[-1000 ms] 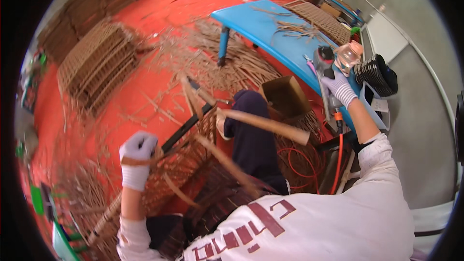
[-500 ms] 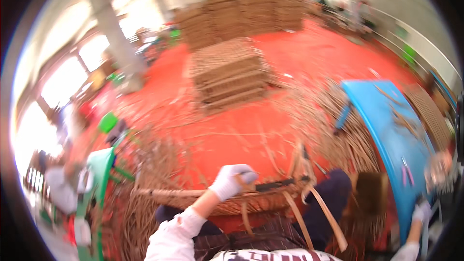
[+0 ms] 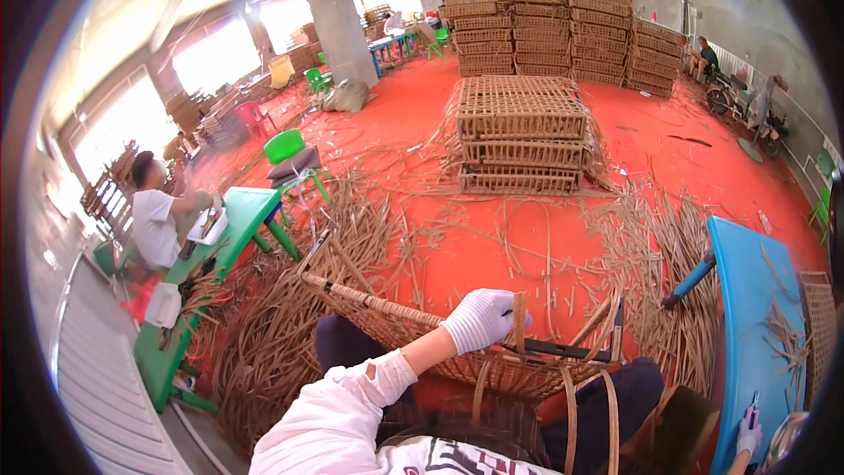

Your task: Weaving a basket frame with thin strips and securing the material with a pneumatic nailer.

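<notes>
A part-woven basket (image 3: 387, 310) of brown strips on a dark frame lies across my lap, tilted, with loose strip ends hanging off its near side. My left hand (image 3: 479, 321), in a white knitted glove, is closed at the basket's upper edge. It pinches a short upright brown strip (image 3: 520, 324) beside the black frame bar (image 3: 563, 351). Far to the right, my right hand (image 3: 748, 437), also gloved, is at the near end of a blue table (image 3: 747, 334). Its fingers are around the handles of a pair of pliers (image 3: 753, 408).
Loose strips (image 3: 272, 352) cover the red floor on both sides. Stacked woven baskets (image 3: 520, 114) stand ahead, with taller stacks behind. To the left, a person (image 3: 158, 215) sits at a green table (image 3: 220, 251) holding white trays. A green chair (image 3: 286, 151) stands beyond it.
The view has swung left and sharpened. My right hand has reached the pliers, which lay apart from it on the blue table. My left hand still holds the strip at the basket edge.
</notes>
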The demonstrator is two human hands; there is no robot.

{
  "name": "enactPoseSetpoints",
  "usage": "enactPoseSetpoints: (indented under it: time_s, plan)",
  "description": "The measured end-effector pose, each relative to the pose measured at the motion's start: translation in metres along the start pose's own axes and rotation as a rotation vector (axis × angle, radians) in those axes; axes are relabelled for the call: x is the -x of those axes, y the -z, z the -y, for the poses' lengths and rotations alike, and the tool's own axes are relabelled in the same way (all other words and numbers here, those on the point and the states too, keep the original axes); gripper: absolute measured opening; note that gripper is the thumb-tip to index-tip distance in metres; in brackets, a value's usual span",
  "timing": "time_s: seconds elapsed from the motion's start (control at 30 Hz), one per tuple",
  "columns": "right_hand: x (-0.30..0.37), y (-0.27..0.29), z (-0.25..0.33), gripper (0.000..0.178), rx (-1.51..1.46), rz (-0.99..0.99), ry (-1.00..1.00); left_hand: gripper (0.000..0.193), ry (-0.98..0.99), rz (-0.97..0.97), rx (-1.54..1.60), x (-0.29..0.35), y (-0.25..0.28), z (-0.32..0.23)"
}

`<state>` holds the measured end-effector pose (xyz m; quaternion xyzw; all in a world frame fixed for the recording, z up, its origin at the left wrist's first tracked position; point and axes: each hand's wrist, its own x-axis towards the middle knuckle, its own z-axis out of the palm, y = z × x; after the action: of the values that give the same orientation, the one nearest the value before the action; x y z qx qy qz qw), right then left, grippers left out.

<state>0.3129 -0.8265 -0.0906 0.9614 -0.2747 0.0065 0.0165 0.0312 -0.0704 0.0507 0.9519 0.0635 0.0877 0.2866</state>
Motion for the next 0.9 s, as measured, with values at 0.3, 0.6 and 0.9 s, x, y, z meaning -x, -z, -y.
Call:
enactPoseSetpoints:
  time_s: [0.3,0.6,0.9]
  plan:
    - [-0.041,-0.006,-0.017,0.075,-1.031,0.449,-0.136,0.022,-0.089,-0.087,0.135,-0.006,-0.005,-0.009]
    - [0.323,0.216,0.227,0.071,-1.712,0.959,0.794,0.021,-0.035,-0.078,0.074,0.008,0.011,-0.026]
    - [0.409,0.249,0.293,0.085,-1.598,1.212,1.185,0.049,-0.176,-0.17,0.023,0.027,-0.003,-0.024]
